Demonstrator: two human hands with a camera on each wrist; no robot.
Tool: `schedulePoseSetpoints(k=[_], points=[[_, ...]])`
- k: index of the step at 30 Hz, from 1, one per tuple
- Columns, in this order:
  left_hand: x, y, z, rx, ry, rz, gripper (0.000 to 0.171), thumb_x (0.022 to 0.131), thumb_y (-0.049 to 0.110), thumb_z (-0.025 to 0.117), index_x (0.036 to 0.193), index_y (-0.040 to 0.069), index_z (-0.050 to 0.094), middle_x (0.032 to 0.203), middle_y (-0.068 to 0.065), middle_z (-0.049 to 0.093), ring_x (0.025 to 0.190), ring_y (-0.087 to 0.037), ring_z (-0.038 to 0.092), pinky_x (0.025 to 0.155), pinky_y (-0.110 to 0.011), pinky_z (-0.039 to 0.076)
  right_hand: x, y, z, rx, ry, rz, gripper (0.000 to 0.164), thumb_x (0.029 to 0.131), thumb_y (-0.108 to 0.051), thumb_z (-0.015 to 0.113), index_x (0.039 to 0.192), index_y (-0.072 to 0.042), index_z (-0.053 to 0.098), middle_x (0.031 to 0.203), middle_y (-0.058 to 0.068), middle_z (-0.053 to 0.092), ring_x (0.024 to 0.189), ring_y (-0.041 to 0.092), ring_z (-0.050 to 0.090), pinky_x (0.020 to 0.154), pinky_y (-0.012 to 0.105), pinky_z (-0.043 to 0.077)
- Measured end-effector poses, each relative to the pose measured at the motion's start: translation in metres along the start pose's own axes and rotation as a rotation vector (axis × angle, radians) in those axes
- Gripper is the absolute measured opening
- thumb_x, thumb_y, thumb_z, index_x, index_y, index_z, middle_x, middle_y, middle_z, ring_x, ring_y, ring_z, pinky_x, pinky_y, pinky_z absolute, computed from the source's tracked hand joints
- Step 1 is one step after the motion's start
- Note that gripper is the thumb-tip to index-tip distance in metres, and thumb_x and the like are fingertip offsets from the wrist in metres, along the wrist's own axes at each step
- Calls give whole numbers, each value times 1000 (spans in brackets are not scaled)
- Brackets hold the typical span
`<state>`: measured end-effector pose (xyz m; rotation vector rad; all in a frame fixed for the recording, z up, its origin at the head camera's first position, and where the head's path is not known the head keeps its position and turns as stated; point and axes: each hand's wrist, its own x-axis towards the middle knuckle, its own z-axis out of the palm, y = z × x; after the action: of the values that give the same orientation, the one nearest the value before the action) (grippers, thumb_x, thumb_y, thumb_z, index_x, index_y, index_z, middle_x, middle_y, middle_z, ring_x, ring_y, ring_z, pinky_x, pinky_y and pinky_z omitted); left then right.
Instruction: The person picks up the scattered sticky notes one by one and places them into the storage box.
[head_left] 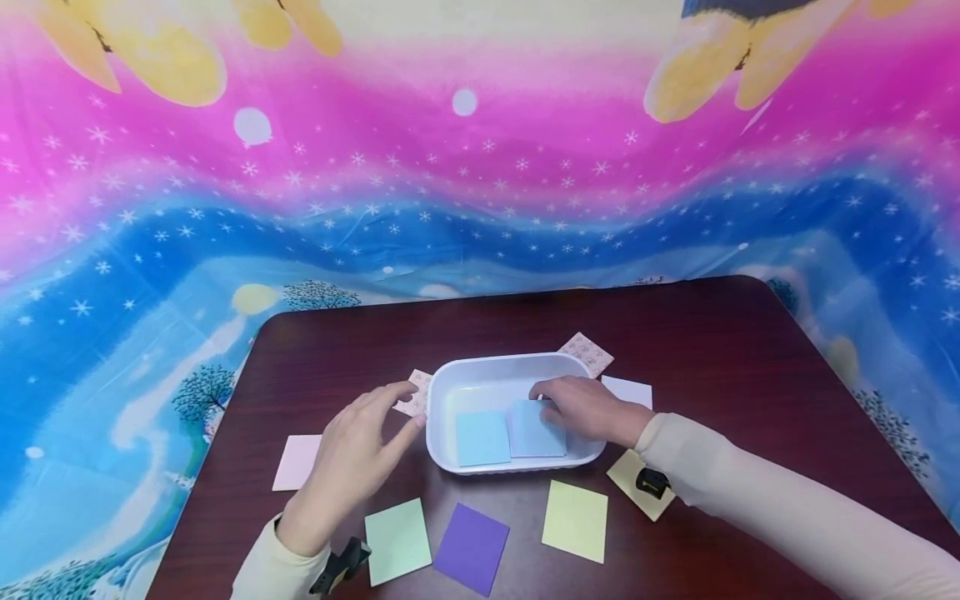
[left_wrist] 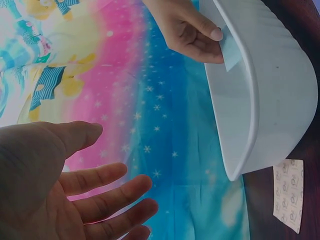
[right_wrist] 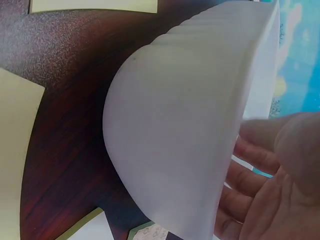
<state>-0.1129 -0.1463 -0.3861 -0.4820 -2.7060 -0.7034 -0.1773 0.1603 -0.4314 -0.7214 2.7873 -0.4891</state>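
Observation:
A white plastic tub stands at the middle of the table. Two light blue square paper pads lie side by side in it, a left pad and a right pad. My right hand reaches over the tub's right end and pinches the right pad at its upper edge; the left wrist view shows that pad's corner below the thumb. Spread and relaxed, my left hand hovers just left of the tub with nothing in it. In the right wrist view the tub wall hides the right fingertips.
Around the tub lie a pink square, a green one, a purple one, a yellow one and a tan one partly under the right wrist. Patterned squares and a white one sit behind.

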Motion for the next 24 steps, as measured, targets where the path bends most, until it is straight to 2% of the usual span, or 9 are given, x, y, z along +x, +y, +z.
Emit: schedulePoseSetpoints(k=[4,10,15,24], points=[[0,1,3,-7,-2,14,36,85,39,63,116,21,64,101,6,66,93,-13,61,73,-38,48,-1,-1,1,3,-19,21,37,85,-29,65,118,-13,65,114,-1,66,101,11,57,86,34,47],[-1,2,5,-11,12,27,34,83,37,65,114,22,64,99,8,65,91,-9,59,72,-36,48,-2,-2,-2,-26,-23,29,43,86,-38,62,123,-16,63,118,-2,65,102,10,57,83,34,48],[-1,3,6,-6,10,33,34,83,37,65,114,23,64,98,10,65,90,-9,59,71,-35,48,-7,-3,-10,-18,34,-14,40,87,-38,60,120,-15,64,116,0,65,105,14,58,84,38,48],[0,5,9,-18,-1,49,34,83,35,66,114,21,64,96,10,64,89,-8,58,69,-34,48,-17,-9,-23,0,130,-45,40,86,-36,63,119,-13,64,113,0,66,102,17,60,83,37,49]])
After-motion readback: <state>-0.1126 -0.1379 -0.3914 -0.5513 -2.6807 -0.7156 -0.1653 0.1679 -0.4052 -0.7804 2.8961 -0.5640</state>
